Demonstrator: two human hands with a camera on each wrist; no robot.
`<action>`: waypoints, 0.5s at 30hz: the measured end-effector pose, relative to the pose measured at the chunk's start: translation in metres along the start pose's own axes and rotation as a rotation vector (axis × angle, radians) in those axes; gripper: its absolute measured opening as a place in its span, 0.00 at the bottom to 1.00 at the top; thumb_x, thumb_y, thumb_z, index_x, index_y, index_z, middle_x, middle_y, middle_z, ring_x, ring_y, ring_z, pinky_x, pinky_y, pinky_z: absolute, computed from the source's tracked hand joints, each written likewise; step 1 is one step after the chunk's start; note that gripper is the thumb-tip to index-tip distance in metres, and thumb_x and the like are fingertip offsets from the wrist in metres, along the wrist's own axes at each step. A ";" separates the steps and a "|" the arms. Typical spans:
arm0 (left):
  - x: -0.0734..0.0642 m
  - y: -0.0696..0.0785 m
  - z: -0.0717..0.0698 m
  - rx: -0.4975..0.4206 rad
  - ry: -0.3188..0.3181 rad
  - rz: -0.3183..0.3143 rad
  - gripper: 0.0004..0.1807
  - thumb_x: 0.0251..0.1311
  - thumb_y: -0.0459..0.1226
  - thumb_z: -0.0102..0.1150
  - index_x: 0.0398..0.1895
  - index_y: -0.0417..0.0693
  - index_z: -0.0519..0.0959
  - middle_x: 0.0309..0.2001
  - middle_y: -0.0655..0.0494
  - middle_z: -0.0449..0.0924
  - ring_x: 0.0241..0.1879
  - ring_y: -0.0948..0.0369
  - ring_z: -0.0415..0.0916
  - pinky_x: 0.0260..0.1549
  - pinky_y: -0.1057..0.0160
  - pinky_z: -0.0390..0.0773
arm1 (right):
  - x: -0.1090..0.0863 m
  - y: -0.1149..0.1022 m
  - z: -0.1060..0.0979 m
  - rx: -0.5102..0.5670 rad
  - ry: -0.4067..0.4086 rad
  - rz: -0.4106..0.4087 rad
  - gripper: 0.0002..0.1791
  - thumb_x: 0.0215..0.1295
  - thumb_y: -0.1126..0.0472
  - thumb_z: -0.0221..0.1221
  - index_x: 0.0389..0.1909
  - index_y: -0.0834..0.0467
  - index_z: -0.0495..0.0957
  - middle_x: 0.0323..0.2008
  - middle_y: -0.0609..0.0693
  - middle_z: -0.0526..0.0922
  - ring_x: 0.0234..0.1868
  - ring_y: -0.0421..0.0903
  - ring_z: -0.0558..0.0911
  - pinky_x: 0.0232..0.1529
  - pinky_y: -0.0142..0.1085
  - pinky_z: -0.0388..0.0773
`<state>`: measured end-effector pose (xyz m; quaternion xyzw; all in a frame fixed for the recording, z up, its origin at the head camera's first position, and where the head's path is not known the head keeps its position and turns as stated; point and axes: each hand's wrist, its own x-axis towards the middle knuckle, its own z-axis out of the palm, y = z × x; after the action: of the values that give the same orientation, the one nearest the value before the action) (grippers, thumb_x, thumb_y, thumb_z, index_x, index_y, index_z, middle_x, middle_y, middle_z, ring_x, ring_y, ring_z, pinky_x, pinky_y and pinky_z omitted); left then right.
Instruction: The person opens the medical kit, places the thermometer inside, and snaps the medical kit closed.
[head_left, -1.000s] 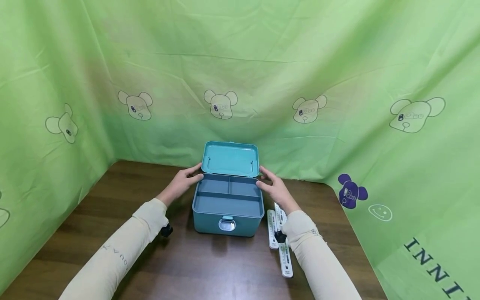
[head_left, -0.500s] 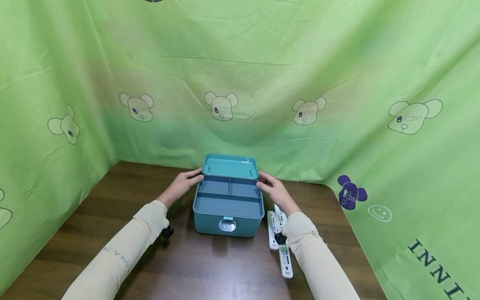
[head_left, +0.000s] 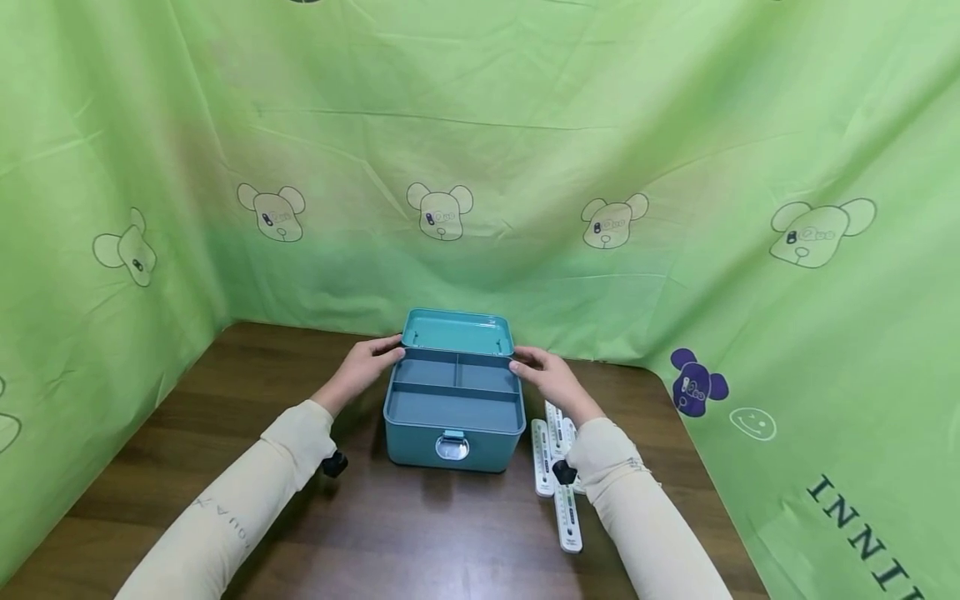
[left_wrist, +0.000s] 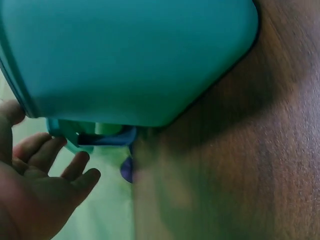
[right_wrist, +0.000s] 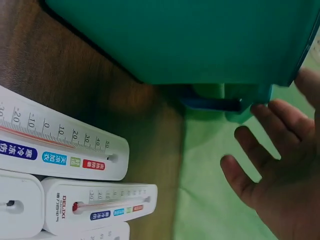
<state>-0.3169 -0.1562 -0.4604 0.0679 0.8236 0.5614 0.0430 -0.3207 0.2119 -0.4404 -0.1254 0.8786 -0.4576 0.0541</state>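
A teal storage box [head_left: 416,446] stands on the table with its lid [head_left: 457,332] tipped back. Its grey tray [head_left: 453,408] has three compartments, with nothing visible in them. At the rear left corner is my left hand [head_left: 360,371], thumb on the box rim and fingers reaching to the lid's side. My right hand [head_left: 551,379] mirrors it at the rear right corner. Both wrist views show loosely spread fingers [left_wrist: 45,150], some fingertips at the lid's edge. A blue handle [left_wrist: 107,137] lies behind the box.
Several white thermometers [head_left: 567,521] lie to the box's right, partly under my right forearm; the right wrist view shows their scales [right_wrist: 60,135] closely. A green curtain [head_left: 465,275] hangs behind the brown table [head_left: 300,367].
The lid has tilted farther back and down since one second ago, with both hands keeping beside the rear corners. My right forearm has shifted slightly, uncovering more of the thermometers.
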 end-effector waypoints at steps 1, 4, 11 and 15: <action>-0.001 0.001 0.000 0.009 0.008 0.003 0.32 0.74 0.50 0.58 0.76 0.49 0.69 0.76 0.45 0.64 0.76 0.45 0.59 0.72 0.40 0.64 | -0.001 -0.002 0.001 -0.023 0.010 -0.005 0.33 0.75 0.47 0.59 0.73 0.60 0.69 0.68 0.60 0.75 0.69 0.60 0.73 0.69 0.55 0.71; -0.006 0.005 0.001 0.043 0.021 0.027 0.29 0.75 0.48 0.56 0.74 0.45 0.71 0.74 0.43 0.68 0.74 0.45 0.62 0.70 0.41 0.67 | -0.008 -0.006 0.002 -0.080 0.029 -0.011 0.30 0.76 0.48 0.59 0.71 0.59 0.72 0.65 0.60 0.77 0.66 0.60 0.76 0.66 0.55 0.74; -0.028 0.010 0.002 0.090 -0.010 0.063 0.27 0.77 0.44 0.53 0.75 0.44 0.69 0.72 0.42 0.71 0.72 0.45 0.67 0.67 0.43 0.72 | -0.029 -0.015 0.003 -0.184 0.046 -0.036 0.29 0.75 0.48 0.60 0.71 0.57 0.72 0.66 0.59 0.77 0.64 0.60 0.78 0.62 0.55 0.78; -0.046 0.012 0.002 0.084 -0.039 0.071 0.30 0.77 0.42 0.55 0.77 0.44 0.65 0.71 0.40 0.71 0.70 0.44 0.69 0.65 0.44 0.75 | -0.044 -0.019 0.003 -0.200 0.043 -0.069 0.30 0.74 0.50 0.61 0.72 0.57 0.71 0.69 0.58 0.75 0.69 0.60 0.74 0.66 0.57 0.73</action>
<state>-0.2709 -0.1574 -0.4504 0.1099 0.8425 0.5261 0.0363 -0.2741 0.2108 -0.4278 -0.1506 0.9159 -0.3720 0.0065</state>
